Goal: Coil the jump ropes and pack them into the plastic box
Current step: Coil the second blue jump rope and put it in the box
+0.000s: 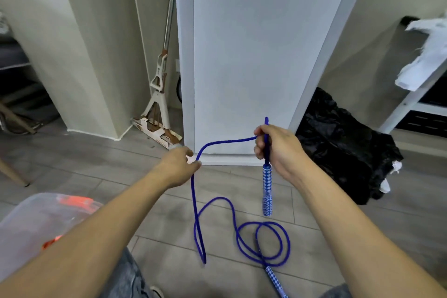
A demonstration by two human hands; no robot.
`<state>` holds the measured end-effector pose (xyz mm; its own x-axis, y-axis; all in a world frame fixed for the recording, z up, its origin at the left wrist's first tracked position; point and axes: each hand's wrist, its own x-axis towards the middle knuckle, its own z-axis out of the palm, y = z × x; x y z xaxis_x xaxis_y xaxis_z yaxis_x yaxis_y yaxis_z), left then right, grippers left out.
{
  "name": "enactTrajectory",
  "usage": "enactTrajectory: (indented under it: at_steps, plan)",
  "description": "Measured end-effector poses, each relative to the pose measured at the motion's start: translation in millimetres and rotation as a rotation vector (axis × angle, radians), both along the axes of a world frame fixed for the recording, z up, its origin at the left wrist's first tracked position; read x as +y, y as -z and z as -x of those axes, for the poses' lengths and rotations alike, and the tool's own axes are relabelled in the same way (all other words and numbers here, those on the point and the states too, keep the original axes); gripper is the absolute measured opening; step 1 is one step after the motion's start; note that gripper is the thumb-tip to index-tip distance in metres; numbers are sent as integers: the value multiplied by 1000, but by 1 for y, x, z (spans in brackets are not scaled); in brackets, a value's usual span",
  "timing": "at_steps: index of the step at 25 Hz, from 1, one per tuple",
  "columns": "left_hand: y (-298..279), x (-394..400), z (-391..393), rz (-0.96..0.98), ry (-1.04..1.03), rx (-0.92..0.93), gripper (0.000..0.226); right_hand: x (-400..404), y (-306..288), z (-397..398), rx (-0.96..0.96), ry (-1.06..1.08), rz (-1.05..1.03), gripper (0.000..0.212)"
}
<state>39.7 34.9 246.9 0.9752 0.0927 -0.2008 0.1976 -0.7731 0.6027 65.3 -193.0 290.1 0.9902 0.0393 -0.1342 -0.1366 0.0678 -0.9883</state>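
coiling has begun on the blue jump rope (219, 203). the right grip (275, 150) is curled round a folded bight of rope, with one patterned handle (267, 191) hanging just below it. the left grip (180, 167) pinches the strand beside it. the rest trails on the floor below both grips, second handle (275, 282) included. the next wrap likely needs slack fed rightward. the plastic box (31, 225) waits below the left grip.

soft even daylight, wide-angle edge distortion
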Motion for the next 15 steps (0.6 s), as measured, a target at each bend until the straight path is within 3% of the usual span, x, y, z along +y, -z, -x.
enactTrajectory:
  at_steps: [3, 6, 10, 13, 15]
  plan:
    - [-26, -24, 6, 293, 158, -271, 27, 4, -9, 7, -88, -25, 141, 34]
    - [-41, -53, 9, 582, 261, -268, 25, 13, -10, 13, -134, -66, 212, 29]
    - [-32, -64, 19, 680, 225, -273, 17, 22, -10, 22, -114, 2, 191, 22]
    - [-32, -53, 21, 699, 220, -312, 19, 19, -5, 21, -246, 246, 525, 29]
    - [-36, -47, 22, 771, 227, -289, 22, 20, -3, 25, -380, 200, 499, 27]
